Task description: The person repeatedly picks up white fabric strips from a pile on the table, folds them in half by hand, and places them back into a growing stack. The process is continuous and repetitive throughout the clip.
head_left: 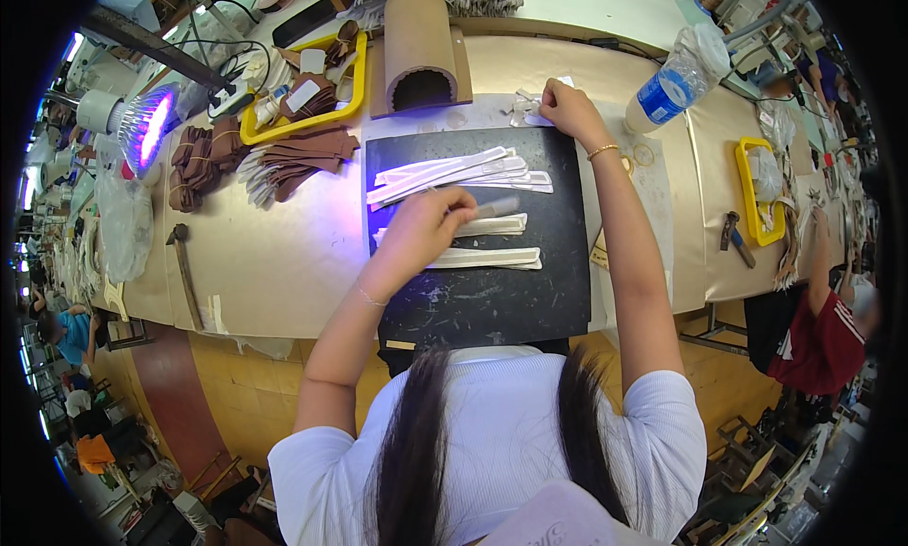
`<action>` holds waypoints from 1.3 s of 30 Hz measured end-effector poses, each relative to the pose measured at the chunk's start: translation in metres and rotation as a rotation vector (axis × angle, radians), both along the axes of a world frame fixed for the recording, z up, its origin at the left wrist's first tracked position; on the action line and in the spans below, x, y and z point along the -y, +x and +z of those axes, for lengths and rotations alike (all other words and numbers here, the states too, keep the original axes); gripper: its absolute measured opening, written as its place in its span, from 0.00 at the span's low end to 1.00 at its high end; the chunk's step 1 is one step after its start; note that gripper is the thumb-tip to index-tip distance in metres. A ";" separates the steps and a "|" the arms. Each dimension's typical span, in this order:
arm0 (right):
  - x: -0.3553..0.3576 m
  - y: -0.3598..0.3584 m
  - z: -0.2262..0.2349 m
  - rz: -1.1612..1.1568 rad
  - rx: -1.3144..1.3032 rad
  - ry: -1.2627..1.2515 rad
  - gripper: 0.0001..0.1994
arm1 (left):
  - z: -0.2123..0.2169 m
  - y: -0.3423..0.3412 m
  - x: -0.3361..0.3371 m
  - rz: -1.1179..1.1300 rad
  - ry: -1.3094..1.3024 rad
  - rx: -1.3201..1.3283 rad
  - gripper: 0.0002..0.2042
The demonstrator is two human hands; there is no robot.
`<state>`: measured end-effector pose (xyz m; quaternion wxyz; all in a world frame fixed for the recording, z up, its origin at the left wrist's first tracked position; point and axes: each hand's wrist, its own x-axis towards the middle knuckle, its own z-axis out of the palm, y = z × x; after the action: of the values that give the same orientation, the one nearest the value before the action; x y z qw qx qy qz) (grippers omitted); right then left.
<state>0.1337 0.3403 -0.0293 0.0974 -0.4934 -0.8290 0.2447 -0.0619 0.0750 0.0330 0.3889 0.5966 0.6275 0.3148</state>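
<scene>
Over the black mat (473, 305), my left hand (426, 226) is closed in a pinch, with a short pale strip (498, 207) blurred by motion at its fingertips. Just beyond it lies a fanned pile of long white strips (473, 170). Two smaller groups of such strips lie close to this hand, the nearest one (487, 257) crossing the mat partly behind my wrist. My right hand (566, 108) reaches to the mat's far right corner, fingers pinched together beside small white scraps (525, 107). What it grips, if anything, is hidden.
A brown half-tube (419, 44) stands beyond the mat. Left are a yellow tray (359, 82), bundled brown strips (197, 167), a hammer (184, 272) and a lit lamp (147, 130). To the right are a bottle (667, 96), another yellow tray (747, 186) and another person's arm (819, 253).
</scene>
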 end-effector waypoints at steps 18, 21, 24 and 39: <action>0.163 0.036 0.043 -0.032 -0.674 -0.480 0.08 | -0.014 0.002 0.008 0.133 0.385 -0.473 0.12; 0.180 0.027 0.037 0.031 -0.627 -0.474 0.09 | -0.012 -0.001 0.012 0.113 0.371 -0.330 0.10; 0.190 0.013 0.052 -0.054 -0.469 -0.542 0.11 | -0.013 0.007 0.024 -0.017 0.393 -0.315 0.08; 0.199 -0.002 0.048 -0.067 -0.336 -0.432 0.09 | -0.021 0.034 0.045 -0.059 0.462 -0.528 0.12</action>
<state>0.1315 0.1413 0.0184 0.1341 -0.4823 -0.7132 0.4907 -0.0276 0.0302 0.0118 0.0769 0.7475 0.6012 0.2718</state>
